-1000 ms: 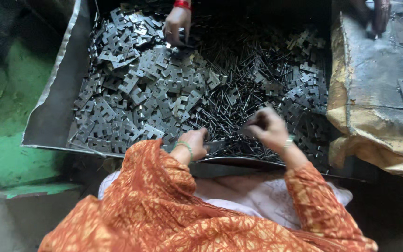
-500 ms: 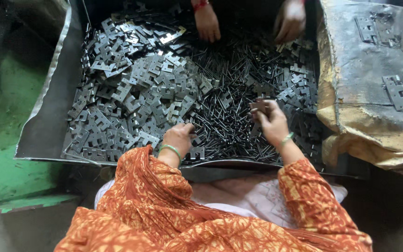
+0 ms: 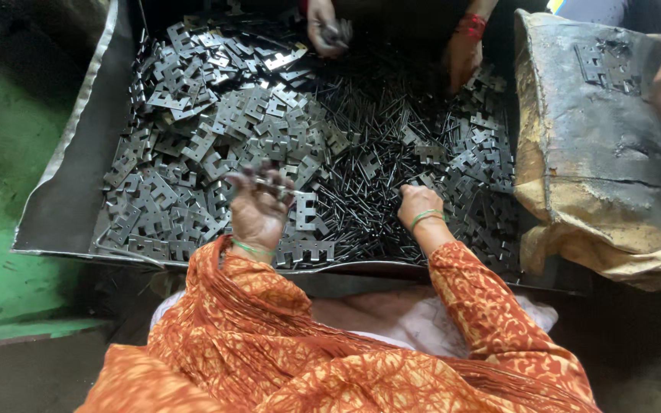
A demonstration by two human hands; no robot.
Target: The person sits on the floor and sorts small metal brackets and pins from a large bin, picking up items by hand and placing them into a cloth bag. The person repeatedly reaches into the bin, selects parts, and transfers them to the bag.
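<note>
Below my head camera, I am watching the left hand (image 3: 258, 210) lifting from the metal tray (image 3: 70, 199), its grip closing on a few thin dark metal pins (image 3: 258, 182). The right hand (image 3: 418, 208) is resting knuckles-up on the pile of pins (image 3: 361, 164); whether its grip is closing on anything, I cannot tell. I judge the pins stiff, light and slippery, best pinched at mid-length. Flat notched metal plates (image 3: 216, 130) are crowding the heap, likely snagging fingers. Other people's hands (image 3: 327, 27) are working at the far edge, and a worn sack (image 3: 598, 168) is sitting to the right.
</note>
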